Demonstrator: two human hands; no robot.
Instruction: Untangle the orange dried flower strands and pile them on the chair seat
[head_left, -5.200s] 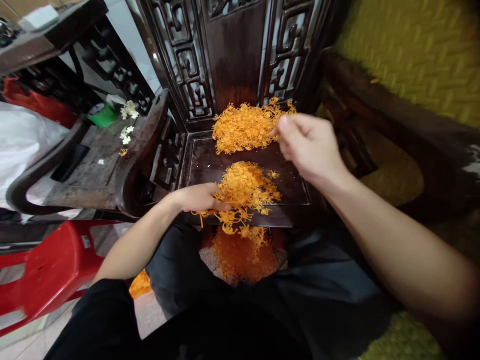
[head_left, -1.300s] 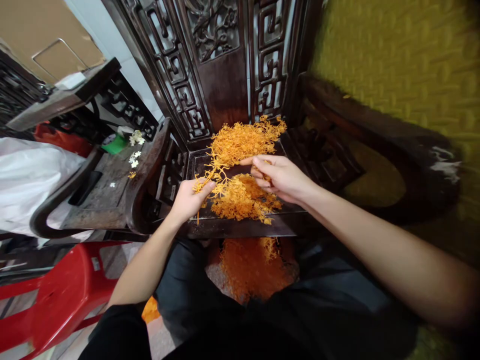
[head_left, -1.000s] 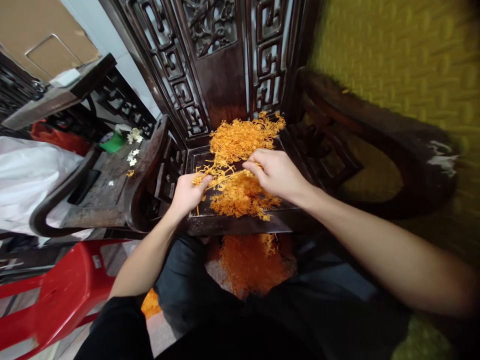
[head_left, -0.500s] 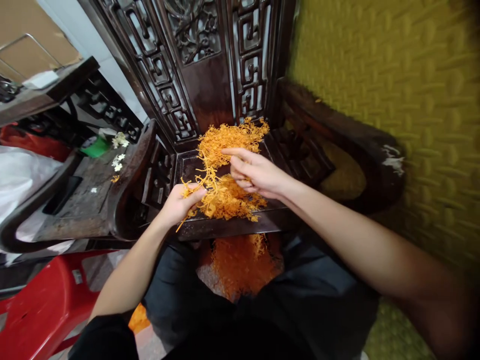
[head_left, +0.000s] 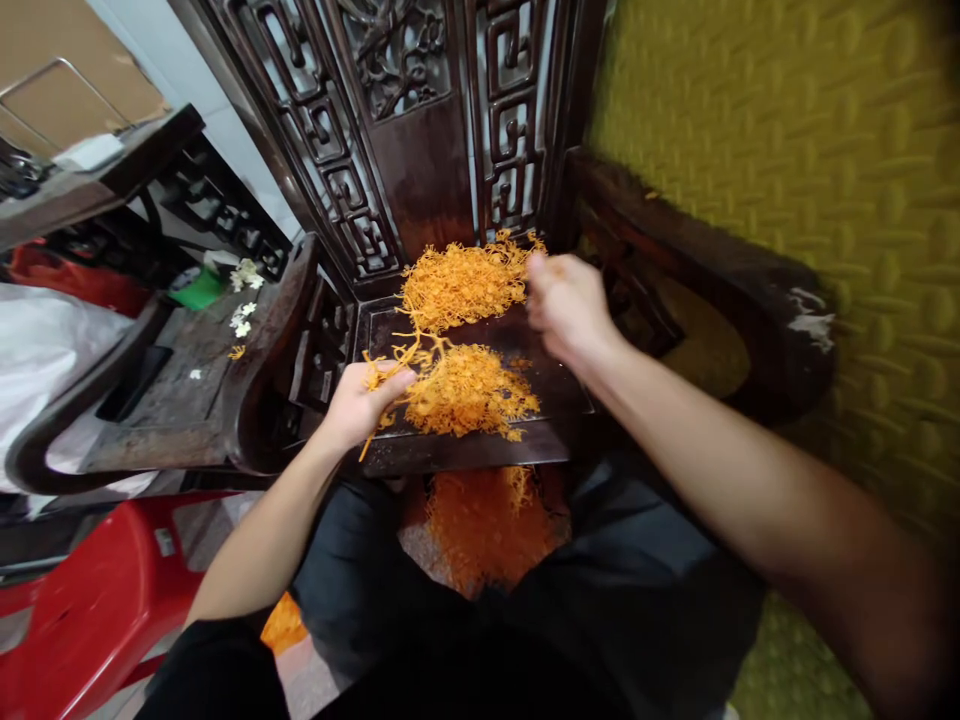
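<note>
On the chair seat [head_left: 551, 370] the far strand heap [head_left: 461, 285] lay behind the near strand heap [head_left: 469, 390], with a red stool [head_left: 82, 610] left of both.

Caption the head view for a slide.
Left hand pinches orange strands beside the near pile; right hand at the far pile.

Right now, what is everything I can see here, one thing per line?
orange strands, far pile: one, orange, back of the dark wooden seat
orange strands, near pile: one, orange, front of the seat
orange heap: one, orange, on the floor below the seat edge
carved chair back: one, dark brown, behind the piles
red plastic chair: one, red, lower left
white flowers: a few, white, on the left wooden surface
green object: one, green, beside the flowers
left hand: fingers pinching strands by the near pile
right hand: blurred, beside the far pile
</note>
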